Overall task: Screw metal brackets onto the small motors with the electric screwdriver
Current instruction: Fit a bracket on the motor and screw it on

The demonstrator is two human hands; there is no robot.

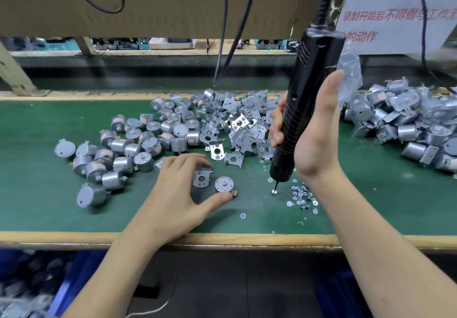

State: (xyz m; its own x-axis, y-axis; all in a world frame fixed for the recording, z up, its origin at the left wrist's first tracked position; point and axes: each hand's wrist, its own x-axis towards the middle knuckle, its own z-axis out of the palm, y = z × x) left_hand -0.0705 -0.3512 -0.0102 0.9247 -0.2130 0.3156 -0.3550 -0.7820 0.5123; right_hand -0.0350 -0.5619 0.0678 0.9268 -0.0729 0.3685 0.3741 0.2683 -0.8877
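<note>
**Left of bench.** A heap of bare motors [123, 142] is lying on the green bench mat [37, 194].

**Left hand.** The left hand [178, 189] is arching over a single metal bracket [201, 178]. Its thumb is touching the near edge of one motor [223, 183], which is standing shaft-up just beside the bracket. Whether the fingers are actually pinching either part cannot be told. The bracket and motor are lying side by side and are not yet stacked.

**Centre.** A loose pile of brackets [237, 125] is sitting behind them.

**Right hand.** The right hand [314, 139] is gripping the electric screwdriver [306, 100], with fingers wrapped round the ribbed barrel and the thumb lying straight up its side. The bit is pointing down onto a screw [274, 191] at the edge of the scattered screws [303, 195]. That screw is near the motor but apart from it.

**Right of bench.** A heap of motors with brackets fitted [408, 125] is lying there.

**Assessment.** The step in hand appears to be picking up a screw on the bit while the next pair of parts is being readied.

**Recommendations.**
- Hold the driver plumb over the screw head so the screw seats squarely.
- Set the bracket flat on the motor face, with its holes over the threaded holes, before the bit arrives.
- Hold the motor firmly against the driver's twist, with fingertips clear of the bit.
</note>
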